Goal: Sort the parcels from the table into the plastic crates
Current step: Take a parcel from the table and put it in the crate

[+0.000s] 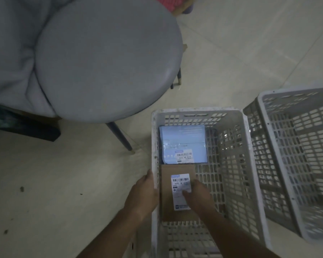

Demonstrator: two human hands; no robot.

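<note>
1. The whole picture is dim and greyish, with muted colour.
2. The white label under the right hand is the brightest spot.
3. The crate to the right of that hand smears into blur at the frame edge.
4. Straight lines bow near the borders.

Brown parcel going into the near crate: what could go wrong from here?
1. The brown parcel lies close against the pale blue parcel; pushing it forward could ride it up onto that one.
2. The left hand grips the crate's left wall; fingers might get pinched between wall and parcel.
3. The right hand covers part of the label, in dim light, so a sorting mistake might go unnoticed.
</note>
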